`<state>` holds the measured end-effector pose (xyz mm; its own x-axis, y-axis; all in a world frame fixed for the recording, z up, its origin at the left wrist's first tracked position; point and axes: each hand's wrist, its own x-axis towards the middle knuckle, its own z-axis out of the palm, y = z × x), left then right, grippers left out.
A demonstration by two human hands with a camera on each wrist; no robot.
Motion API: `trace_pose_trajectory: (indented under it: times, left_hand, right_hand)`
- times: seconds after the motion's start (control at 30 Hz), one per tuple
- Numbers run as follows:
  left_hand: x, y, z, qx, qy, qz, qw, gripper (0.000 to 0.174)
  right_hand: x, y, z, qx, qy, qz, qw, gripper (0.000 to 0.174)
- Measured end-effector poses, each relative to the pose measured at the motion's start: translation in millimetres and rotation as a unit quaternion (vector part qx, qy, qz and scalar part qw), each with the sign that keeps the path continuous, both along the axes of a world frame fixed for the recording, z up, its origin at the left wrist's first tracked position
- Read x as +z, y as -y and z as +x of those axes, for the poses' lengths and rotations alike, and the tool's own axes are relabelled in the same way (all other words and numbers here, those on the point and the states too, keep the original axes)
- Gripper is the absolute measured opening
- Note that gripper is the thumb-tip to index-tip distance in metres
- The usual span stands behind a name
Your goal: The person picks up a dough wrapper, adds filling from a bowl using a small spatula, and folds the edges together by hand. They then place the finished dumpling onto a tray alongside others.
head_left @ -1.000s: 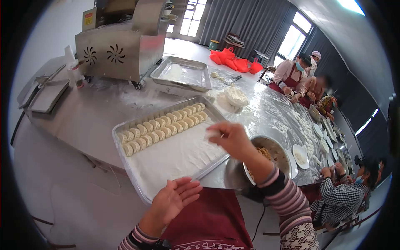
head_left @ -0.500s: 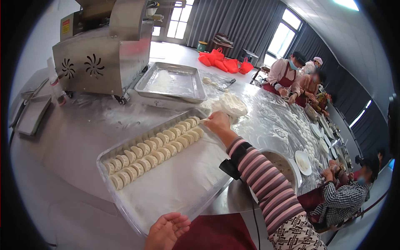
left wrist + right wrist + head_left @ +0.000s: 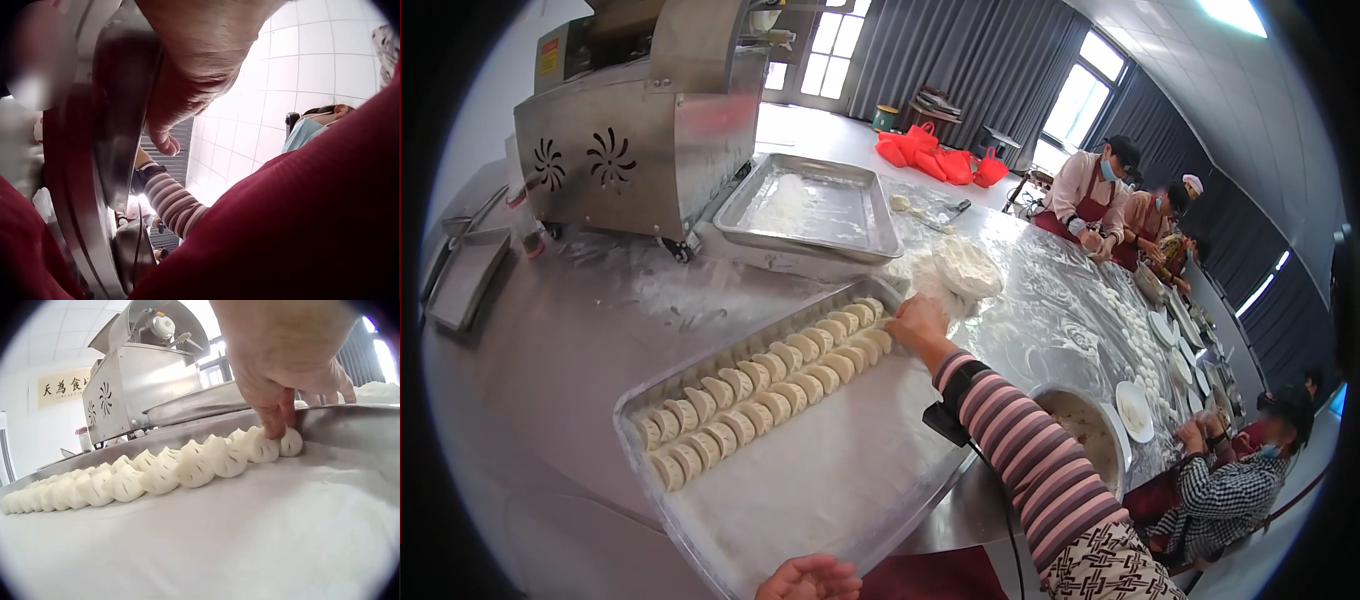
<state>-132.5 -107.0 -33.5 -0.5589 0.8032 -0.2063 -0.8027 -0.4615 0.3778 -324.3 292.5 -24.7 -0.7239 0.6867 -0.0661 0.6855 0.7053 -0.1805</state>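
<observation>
Two rows of pleated white dumplings stand in a large metal tray lined with white cloth. At the far end of the nearer row, my right hand is over the tray. The right wrist view shows the fingertips of this hand pinching the top of the last dumpling, which sits on the cloth against its neighbour. My left hand is at the tray's near edge, fingers loosely bent and holding nothing. Seen from the left wrist, this hand is beside the tray's metal side.
A metal bowl of filling stands to the right, with a white plate beside it. Behind are a floured tray, a heap of flour and a steel machine. Other people work along the table's right side.
My right hand has carried a dumpling from above the middle of the tray to the far end of the nearer row. The left hand has dropped lower in the head view.
</observation>
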Motion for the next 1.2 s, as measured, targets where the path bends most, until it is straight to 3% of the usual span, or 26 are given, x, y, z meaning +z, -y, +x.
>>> trace_pose_trajectory:
  times: [0.03,0.1,0.13,0.2,0.33,0.5,0.7,0.93,0.97,1.03,1.2]
  left_hand:
    - [0.2,-0.2,-0.2,0.002,0.001,0.0,1.0,0.047]
    - [-3.0,-0.4,-0.6,0.003,0.0,0.005,1.0,0.046]
    - [-4.2,-0.2,-0.6,0.003,-0.001,0.011,1.0,0.046]
    - [-4.2,0.3,-0.3,0.003,0.001,0.01,1.0,0.046]
    - [-4.8,0.1,-0.7,0.001,0.001,0.015,1.0,0.046]
    - [-5.4,-0.3,-0.3,0.0,0.0,0.011,1.0,0.045]
    - [-11.0,-1.8,0.7,0.016,-0.022,0.009,1.0,0.042]
    - [-12.0,-4.3,6.9,0.049,-0.081,0.007,0.995,0.039]
    - [-5.0,-4.2,11.1,0.045,-0.084,0.006,0.995,0.039]
    - [11.1,-5.1,20.8,0.066,-0.184,-0.104,0.975,0.034]
    - [29.1,-8.5,49.8,0.037,-0.18,-0.095,0.978,0.033]
  right_hand:
    - [-6.5,-1.4,-1.6,0.0,-0.001,0.0,1.0,0.049]
    - [-19.7,-4.7,-4.7,0.01,-0.064,0.082,0.995,0.02]
    - [-15.3,-1.8,-3.3,0.011,-0.064,0.081,0.995,0.02]
    - [1.3,6.5,3.2,0.065,0.003,0.107,0.992,0.04]
    - [0.4,4.6,3.1,0.089,-0.007,0.12,0.989,0.032]
    - [-6.9,4.2,1.6,0.117,-0.002,0.229,0.966,0.027]
    - [8.8,5.7,6.1,0.099,-0.043,0.205,0.973,0.029]
    - [105.6,41.8,49.4,0.104,-0.177,0.138,0.969,0.015]
    - [122.0,53.1,61.7,0.127,-0.164,0.113,0.972,0.019]
    - [154.7,76.0,91.6,0.143,-0.153,0.086,0.974,0.022]
    - [230.5,109.5,189.1,0.271,-0.201,0.092,0.937,0.02]
